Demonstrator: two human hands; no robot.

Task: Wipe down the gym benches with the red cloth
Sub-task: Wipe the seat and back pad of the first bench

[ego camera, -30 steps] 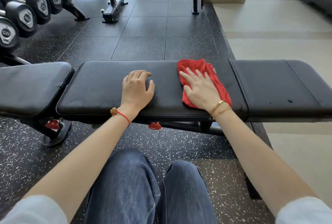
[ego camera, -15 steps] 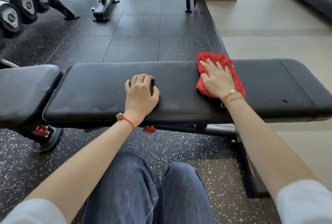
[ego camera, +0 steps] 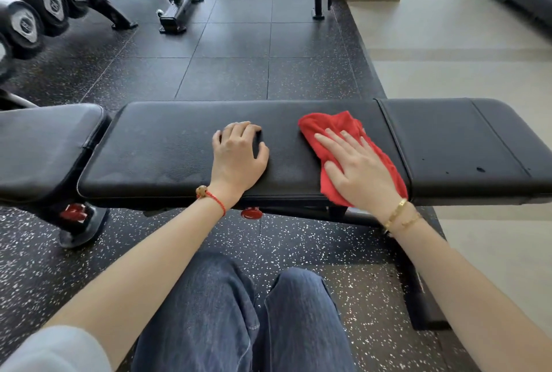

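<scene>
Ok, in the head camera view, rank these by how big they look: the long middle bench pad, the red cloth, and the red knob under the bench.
1. Long middle bench pad
2. Red cloth, partly hidden under the right hand
3. Red knob

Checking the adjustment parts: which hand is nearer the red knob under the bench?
Left. The left hand rests on the pad almost directly above the red knob; the right hand is farther right, on the red cloth.
</scene>
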